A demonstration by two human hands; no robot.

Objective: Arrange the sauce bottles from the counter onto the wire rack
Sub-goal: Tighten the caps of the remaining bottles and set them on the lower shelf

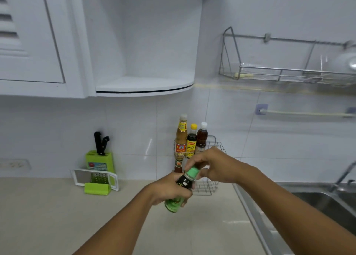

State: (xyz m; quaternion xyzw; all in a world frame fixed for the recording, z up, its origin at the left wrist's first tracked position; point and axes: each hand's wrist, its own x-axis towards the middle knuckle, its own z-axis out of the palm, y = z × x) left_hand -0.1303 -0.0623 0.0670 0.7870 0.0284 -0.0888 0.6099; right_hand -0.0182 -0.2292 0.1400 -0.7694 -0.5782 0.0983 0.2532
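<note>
My left hand grips the body of a dark sauce bottle with a green label and green cap, tilted and lifted above the counter. My right hand holds the same bottle by its green cap. Just behind them a two-tier wire rack stands against the tiled wall. Its top tier carries three bottles: a tall orange-brown one, a dark one with a yellow cap and a brown one with a white cap. A small red-labelled bottle shows on the lower tier, partly hidden.
A green knife block with a white grater leaning on it stands at the counter's back left. A steel sink and tap lie on the right. A wall-mounted dish rack and a rounded corner shelf hang overhead.
</note>
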